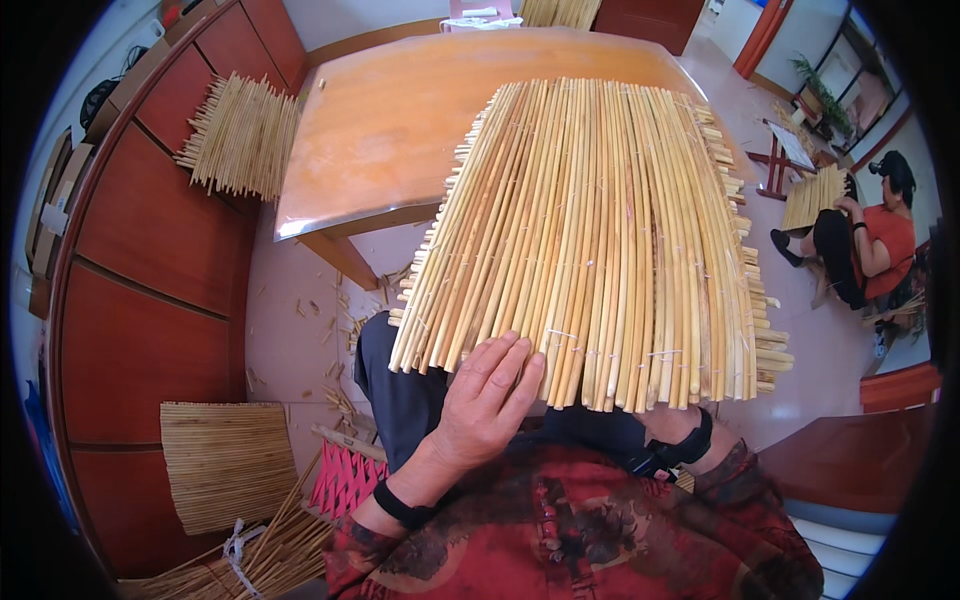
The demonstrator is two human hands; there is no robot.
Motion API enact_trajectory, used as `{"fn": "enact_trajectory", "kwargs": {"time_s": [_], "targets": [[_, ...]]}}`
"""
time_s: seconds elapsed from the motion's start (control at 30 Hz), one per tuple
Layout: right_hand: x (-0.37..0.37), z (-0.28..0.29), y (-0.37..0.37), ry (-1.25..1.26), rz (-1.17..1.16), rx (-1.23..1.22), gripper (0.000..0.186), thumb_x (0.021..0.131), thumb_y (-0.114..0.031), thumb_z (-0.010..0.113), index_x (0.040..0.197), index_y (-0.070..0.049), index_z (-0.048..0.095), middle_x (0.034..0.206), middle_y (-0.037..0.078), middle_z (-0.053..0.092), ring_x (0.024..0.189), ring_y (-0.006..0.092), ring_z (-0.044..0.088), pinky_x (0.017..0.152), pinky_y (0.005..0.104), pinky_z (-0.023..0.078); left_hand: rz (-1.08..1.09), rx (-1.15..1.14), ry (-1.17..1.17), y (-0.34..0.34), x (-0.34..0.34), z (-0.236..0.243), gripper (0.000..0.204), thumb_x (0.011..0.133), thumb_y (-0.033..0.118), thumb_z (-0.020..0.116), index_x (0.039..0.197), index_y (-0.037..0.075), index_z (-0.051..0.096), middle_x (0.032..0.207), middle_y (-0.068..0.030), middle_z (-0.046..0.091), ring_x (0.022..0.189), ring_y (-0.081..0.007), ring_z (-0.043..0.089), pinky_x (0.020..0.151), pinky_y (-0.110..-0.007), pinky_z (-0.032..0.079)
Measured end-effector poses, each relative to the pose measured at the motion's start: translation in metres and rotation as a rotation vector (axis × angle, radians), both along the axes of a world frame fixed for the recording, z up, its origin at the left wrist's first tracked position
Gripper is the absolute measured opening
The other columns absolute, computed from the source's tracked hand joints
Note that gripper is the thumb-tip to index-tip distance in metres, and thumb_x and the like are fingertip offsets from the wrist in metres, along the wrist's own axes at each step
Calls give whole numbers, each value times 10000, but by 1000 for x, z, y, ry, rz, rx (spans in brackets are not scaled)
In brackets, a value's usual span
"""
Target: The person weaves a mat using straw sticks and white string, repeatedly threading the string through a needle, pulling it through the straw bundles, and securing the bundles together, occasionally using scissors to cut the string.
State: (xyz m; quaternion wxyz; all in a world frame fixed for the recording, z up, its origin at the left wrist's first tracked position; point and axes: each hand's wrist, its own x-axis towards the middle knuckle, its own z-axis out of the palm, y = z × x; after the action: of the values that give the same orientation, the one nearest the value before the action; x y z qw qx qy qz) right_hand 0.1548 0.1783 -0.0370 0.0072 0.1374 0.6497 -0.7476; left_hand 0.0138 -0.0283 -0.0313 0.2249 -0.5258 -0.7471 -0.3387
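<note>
A thick mat of pale straw-coloured sticks, bound with thin white thread, spans from the table edge toward my lap. Several layers of stick ends show along its right side. My left hand is closed on the near edge, left of the middle, its fingers over the top and its thumb out of sight. Under the near edge, farther right, my right hand reaches beneath the mat; its fingers are hidden. Short white thread stitches cross the sticks just beyond my left hand.
The mat's far part lies over a wooden table. Red-brown cabinets line the left, with another stick stack and a leaning mat. Loose sticks lie lower left. Offcuts litter the floor. A seated person handles sticks at right.
</note>
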Motion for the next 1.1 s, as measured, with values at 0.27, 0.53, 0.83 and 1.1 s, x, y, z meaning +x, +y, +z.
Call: {"fn": "enact_trajectory", "kwargs": {"time_s": [0.27,0.53,0.83,1.1], "targets": [[-4,1,0,-10,23,-6,347,872,-272,448,1127,-37,464,1085,70,501,1019,176,481,875,335,395,-38,-38,182,-1,-21,13,201,745,86,532,930,19,575,995,-115,574,949,-241,551,779,-327,460],[-30,-9,-3,213,4,-9,335,864,-252,460,1128,-45,461,1108,71,490,1035,181,472,882,343,389,-67,-68,388,-2,-36,32,234,749,92,534,969,14,532,991,-126,572,914,-251,566,764,-337,457],[-69,-11,14,542,17,-104,326,855,-228,473,1129,-53,456,1135,71,477,1053,186,461,889,353,383,1,-3,554,-3,-38,28,270,737,45,530,987,-26,457,885,-152,570,812,-270,589,668,-353,466],[-103,1,9,630,195,-210,321,847,-208,485,1131,-61,452,1158,72,466,1069,191,451,896,362,377,38,77,498,6,-29,85,255,654,43,563,898,-17,520,828,-126,549,746,-260,569,634,-333,464]]}}
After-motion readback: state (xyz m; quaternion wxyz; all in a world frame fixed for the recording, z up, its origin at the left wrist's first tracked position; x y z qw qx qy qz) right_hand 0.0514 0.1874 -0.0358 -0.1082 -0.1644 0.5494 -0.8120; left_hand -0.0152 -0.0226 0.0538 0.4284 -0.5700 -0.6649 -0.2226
